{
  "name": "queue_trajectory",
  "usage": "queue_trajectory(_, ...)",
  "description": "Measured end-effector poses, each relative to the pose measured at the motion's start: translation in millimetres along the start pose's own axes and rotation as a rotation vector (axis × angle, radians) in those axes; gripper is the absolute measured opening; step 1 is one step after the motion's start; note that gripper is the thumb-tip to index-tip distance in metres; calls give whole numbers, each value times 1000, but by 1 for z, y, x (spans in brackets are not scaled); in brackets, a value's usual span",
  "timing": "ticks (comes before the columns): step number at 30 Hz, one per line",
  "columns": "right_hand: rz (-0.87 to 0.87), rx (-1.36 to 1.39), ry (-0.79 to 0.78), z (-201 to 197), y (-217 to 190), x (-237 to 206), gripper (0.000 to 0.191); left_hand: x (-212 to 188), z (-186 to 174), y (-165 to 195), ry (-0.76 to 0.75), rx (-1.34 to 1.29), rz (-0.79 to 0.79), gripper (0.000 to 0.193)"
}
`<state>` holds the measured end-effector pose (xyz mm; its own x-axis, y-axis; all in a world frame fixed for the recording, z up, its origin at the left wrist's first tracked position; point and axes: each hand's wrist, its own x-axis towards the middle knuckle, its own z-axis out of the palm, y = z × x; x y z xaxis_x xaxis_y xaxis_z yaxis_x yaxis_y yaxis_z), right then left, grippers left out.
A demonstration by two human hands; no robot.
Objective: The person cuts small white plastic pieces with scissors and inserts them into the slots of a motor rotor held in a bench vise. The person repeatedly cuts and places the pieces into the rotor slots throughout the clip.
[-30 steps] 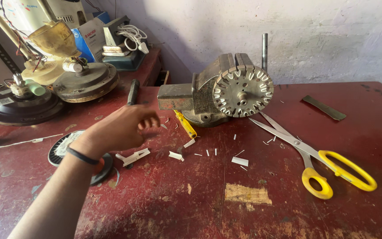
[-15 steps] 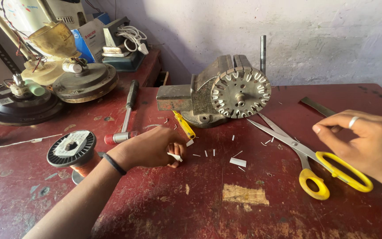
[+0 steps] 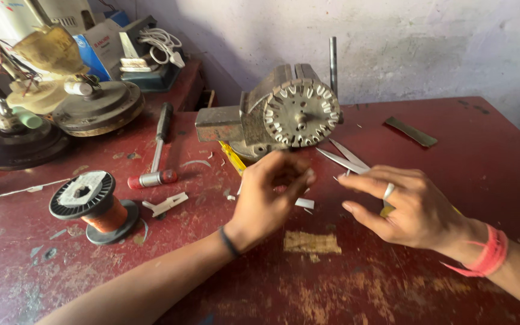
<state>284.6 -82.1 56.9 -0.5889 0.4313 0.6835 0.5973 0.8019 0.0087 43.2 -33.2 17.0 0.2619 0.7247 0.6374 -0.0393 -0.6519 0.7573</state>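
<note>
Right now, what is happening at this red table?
A person works with both bare hands over the red table, in front of a slotted metal core clamped in a vise. The left hand is curled as if pinching something small, too hidden to identify. The right hand is open above the scissors. Small white strips lie between the hands. A wire spool and a hammer lie to the left.

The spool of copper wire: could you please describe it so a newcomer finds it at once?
Start at the red table and go to its left side. The spool stands left of the left hand, below the hammer. Only it has black flanges around orange-copper winding.
</note>
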Motion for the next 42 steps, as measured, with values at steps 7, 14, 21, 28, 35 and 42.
queue_trajectory(7,107,-3,-2,5,-4,-1,58,12,47,-8,25,-169,42,19)
queue_trajectory(14,238,41,69,9,-1,-5,33,-1,37,1,-96,-113,82,31)
queue_trajectory(21,598,168,50,3,-2,-17,18,5,41,1,-122,28,-95,13)
queue_trajectory(28,998,931,-48,10,22,-38,19,3,41,-6,-253,-117,-141,19)
queue_trajectory(35,959,928,-22,14,23,-43,20,5,40,-3,-286,-85,-231,23)
queue_trajectory(42,948,887,-56,12,23,-39,20,5,40,-4,-308,-38,-178,26)
